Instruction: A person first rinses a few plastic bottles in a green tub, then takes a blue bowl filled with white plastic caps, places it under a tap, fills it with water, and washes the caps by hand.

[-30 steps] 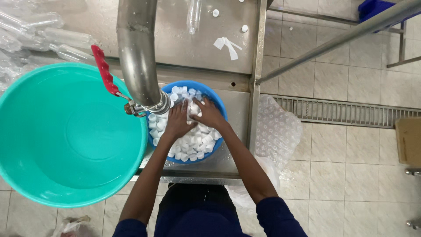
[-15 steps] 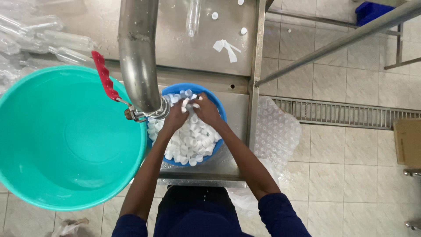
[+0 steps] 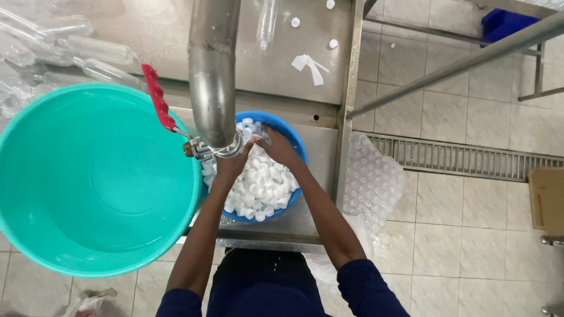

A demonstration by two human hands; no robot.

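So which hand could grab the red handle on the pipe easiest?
Probably the left hand: it sits under the steel pipe, next to the red valve handle. The right hand is farther, over the white caps.

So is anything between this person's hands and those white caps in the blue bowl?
Nothing visible. Both the left hand and the right hand are already in the blue bowl, resting on the white caps. The steel pipe hangs just above and hides part of the left hand's fingers.
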